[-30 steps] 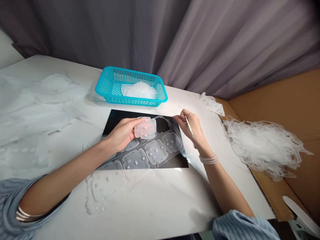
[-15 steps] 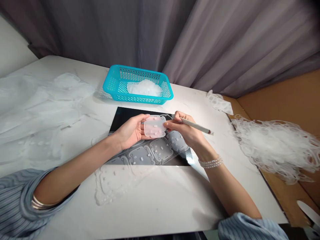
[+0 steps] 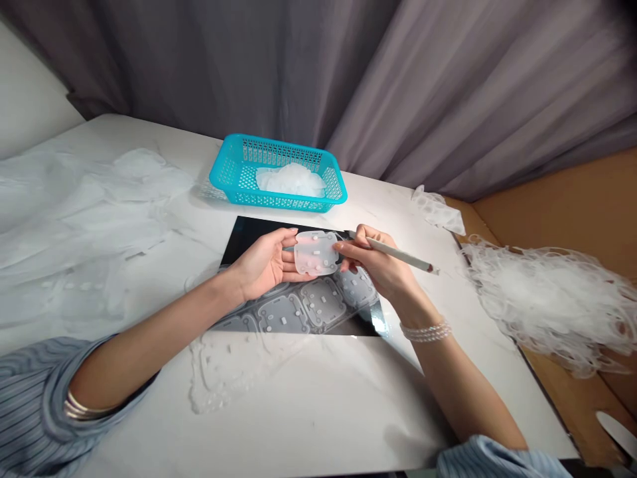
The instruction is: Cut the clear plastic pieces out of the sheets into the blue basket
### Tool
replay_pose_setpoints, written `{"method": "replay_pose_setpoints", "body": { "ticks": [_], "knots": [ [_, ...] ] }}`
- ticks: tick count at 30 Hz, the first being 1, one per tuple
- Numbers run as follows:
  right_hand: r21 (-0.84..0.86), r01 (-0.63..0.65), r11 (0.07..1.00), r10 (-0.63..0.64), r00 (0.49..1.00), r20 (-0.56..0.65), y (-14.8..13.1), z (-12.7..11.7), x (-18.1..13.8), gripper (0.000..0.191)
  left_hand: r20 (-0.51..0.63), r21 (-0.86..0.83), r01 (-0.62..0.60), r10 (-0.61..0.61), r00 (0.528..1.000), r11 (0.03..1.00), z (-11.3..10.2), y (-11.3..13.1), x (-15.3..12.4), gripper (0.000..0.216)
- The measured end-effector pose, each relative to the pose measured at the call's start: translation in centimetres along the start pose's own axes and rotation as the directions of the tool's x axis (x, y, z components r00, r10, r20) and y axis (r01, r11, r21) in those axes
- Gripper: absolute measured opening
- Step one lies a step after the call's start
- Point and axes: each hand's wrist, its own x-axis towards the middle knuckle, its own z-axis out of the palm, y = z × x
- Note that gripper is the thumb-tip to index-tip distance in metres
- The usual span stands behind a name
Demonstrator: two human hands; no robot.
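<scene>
- left hand (image 3: 266, 265) gripping a translucent moulded piece (image 3: 314, 253) at its left side, thumb at the upper left corner, other fingers spread beneath and behind it.
- right hand (image 3: 385, 262) closed around a slim tool (image 3: 401, 253) held like a pen; its thumb meets the right edge of the piece. whether a finger also presses from behind, i cannot tell.
- a second ago the left hand had the piece alone and the right was apart from it, near the corner of the black sheet (image 3: 249, 232); now both hands meet at the piece. to my judgement, that means it is steadied from two sides for close handling.
- the piece lies between the two hands, its studded face up, raised above the black sheet. the dark tip of the tool is just beside its upper right corner; whether they touch is too small to tell.
- below the hands, a clear moulded sheet (image 3: 283, 317) with similar panels lies partly over the black sheet and partly over the white table (image 3: 308, 411).
- beyond, a blue basket (image 3: 219, 174) holds a stack of whitish pieces (image 3: 291, 179).
- farther out, a pale translucent pile (image 3: 124, 192) spreads at the left, and a stringy white heap (image 3: 547, 292) sits at the right.
</scene>
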Motion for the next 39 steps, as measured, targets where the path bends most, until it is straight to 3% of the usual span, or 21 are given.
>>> {"method": "replay_pose_setpoints", "body": {
  "ticks": [3, 9, 11, 15, 21, 23, 30, 39],
  "knots": [
    [0.027, -0.014, 1.0, 0.014, 1.0, -0.013, 0.0, -0.1, 0.0, 0.049, 0.011, -0.001, 0.02, -0.02, 1.0, 1.0, -0.2, 0.0, 0.1, 0.046],
    [-0.032, 0.098, 0.995, -0.097, 0.995, 0.011, -0.9, 0.8, -0.9, 0.042, 0.047, -0.036, 0.023, -0.021, 0.999, 0.999, -1.1, -0.2, 0.5, 0.048],
    [-0.067, 0.121, 0.99, -0.116, 0.99, 0.077, -1.2, 1.0, -1.2, 0.037, 0.049, -0.014, -0.025, 0.025, 0.998, 1.0, -1.2, -0.2, 0.4, 0.043],
    [-0.026, 0.115, 0.993, -0.111, 0.984, 0.137, -1.0, 0.5, -0.9, 0.029, -0.037, 0.136, -0.162, 0.168, 0.985, 0.977, -0.9, -0.4, -0.1, 0.072],
    [0.172, 0.105, 0.979, -0.097, 0.994, -0.056, 0.0, -0.8, 0.2, 0.037, 0.005, 0.272, -0.402, 0.417, 0.909, 0.874, -0.1, -0.5, -0.7, 0.083],
    [0.164, 0.065, 0.984, -0.057, 0.997, -0.054, 0.1, -0.5, 0.1, 0.04, 0.028, 0.284, -0.437, 0.448, 0.894, 0.853, -0.2, -0.7, -0.6, 0.083],
    [-0.002, 0.021, 1.0, -0.021, 0.999, -0.025, 0.3, 1.5, -0.1, 0.045, 0.049, 0.301, -0.463, 0.471, 0.881, 0.834, -0.3, -0.8, -0.6, 0.082],
    [0.001, 0.029, 1.0, -0.029, 1.0, -0.003, 0.8, 0.6, 0.0, 0.044, 0.014, 0.169, -0.397, 0.4, 0.916, 0.902, 0.0, -0.4, -0.6, 0.086]
  ]
}}
